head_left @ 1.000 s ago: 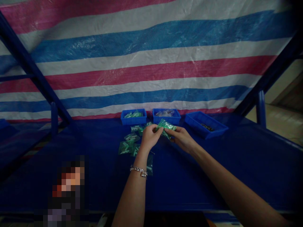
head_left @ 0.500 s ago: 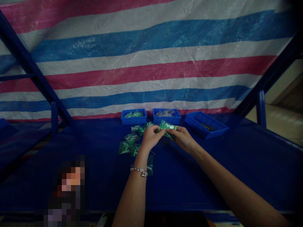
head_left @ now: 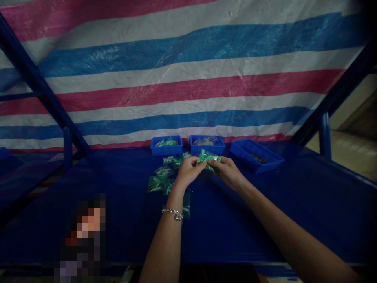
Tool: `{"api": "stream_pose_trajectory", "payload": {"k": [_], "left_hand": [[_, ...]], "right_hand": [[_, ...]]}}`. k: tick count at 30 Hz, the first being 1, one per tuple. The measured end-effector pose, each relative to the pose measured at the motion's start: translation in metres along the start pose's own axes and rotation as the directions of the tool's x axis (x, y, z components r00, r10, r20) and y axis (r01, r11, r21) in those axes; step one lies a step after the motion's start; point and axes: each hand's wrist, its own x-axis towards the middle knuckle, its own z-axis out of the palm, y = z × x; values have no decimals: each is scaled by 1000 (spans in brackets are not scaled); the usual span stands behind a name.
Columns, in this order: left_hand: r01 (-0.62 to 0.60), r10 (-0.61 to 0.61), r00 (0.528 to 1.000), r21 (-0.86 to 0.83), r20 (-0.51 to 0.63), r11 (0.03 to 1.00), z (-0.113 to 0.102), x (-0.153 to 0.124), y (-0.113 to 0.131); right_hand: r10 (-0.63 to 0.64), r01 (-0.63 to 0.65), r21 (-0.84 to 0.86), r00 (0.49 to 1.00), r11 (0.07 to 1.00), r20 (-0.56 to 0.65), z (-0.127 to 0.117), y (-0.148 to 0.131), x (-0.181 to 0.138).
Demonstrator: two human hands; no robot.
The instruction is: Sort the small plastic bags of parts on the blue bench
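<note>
Both my hands hold a small clear plastic bag (head_left: 208, 158) of green and white parts above the blue table. My left hand (head_left: 190, 171) pinches its left side, and my right hand (head_left: 227, 173) grips its right side. Several similar loose bags (head_left: 160, 180) lie on the table, just left of and below my left hand. One more bag (head_left: 186, 206) lies partly under my left forearm. A silver chain bracelet (head_left: 172, 213) circles my left wrist.
Blue plastic trays stand in a row at the back. The left one (head_left: 166, 152) holds green bags, the middle one (head_left: 207, 151) holds clear bags, and the right one (head_left: 256, 165) holds small dark items. Blue steel posts and a striped tarpaulin (head_left: 188, 98) stand behind.
The bag between my hands has turned a little and sits slightly lower. My hands have shifted only slightly, and the trays and loose bags have not moved.
</note>
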Motion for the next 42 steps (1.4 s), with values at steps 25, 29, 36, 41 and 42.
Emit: {"api": "stream_pose_trajectory", "payload": {"k": [25, 29, 36, 41, 42], "left_hand": [[5, 3, 989, 51, -145, 999, 0, 5, -11], [44, -35, 990, 67, -138, 997, -1, 3, -8], [276, -268, 934, -3, -236, 961, -4, -1, -2], [465, -477, 879, -217, -5, 858, -6, -4, 7], [484, -491, 870, -258, 42, 836, -6, -4, 8]], "right_hand": [[27, -29, -61, 999, 998, -29, -6, 4, 2], [24, -27, -70, 999, 997, -41, -5, 4, 3], [-4, -4, -44, 987, 999, -163, -6, 4, 4], [7, -8, -1, 990, 1000, -141, -7, 3, 4], [-4, 4, -2, 992, 1000, -128, -7, 3, 4]]}}
